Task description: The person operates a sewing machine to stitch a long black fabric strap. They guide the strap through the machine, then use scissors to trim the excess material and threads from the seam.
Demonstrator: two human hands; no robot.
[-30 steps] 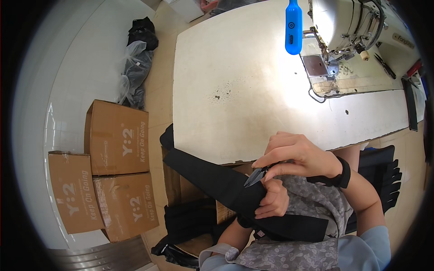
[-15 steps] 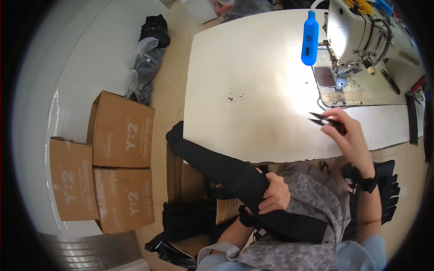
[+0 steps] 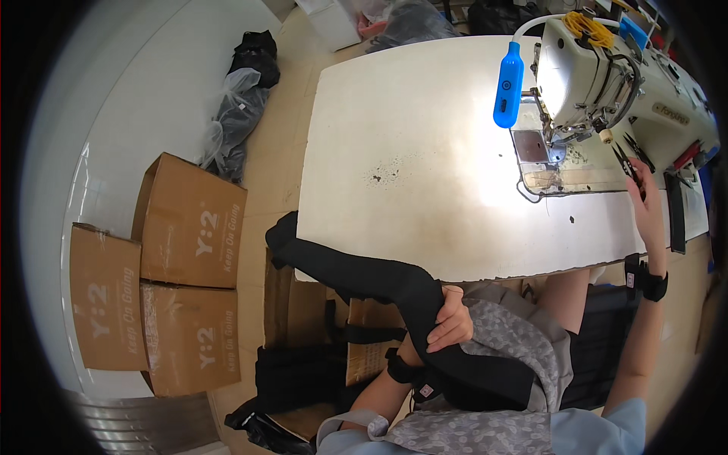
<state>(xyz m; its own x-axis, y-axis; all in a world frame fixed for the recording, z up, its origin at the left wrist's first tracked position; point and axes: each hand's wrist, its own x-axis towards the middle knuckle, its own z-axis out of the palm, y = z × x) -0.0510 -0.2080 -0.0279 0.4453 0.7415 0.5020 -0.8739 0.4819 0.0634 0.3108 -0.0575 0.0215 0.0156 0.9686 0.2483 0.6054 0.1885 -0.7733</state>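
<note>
My left hand (image 3: 452,321) is closed around a long strip of black fabric (image 3: 371,264) in front of the table. One end of the strip lies over the table's left front corner; the other hangs across the grey patterned apron (image 3: 506,317) on my lap. At the right, my right hand (image 3: 644,203) has its fingers closed on black thread snips (image 3: 625,162), their blades pointing away from me. Close beside them, another slim black tool (image 3: 641,153) lies on the bed of the sewing machine (image 3: 580,76).
A white worktable (image 3: 402,205) carries the machine, with a blue lamp (image 3: 508,87) hanging at its needle end. Brown cartons (image 3: 189,220) stand on the left, near dark plastic bags (image 3: 239,114). Below the table's front edge sits an open carton (image 3: 282,303) with black fabric.
My right hand has carried the snips right and away from me, beside the other tool. My left hand keeps its hold on the fabric, which bends more now. The whole view has shifted slightly.
</note>
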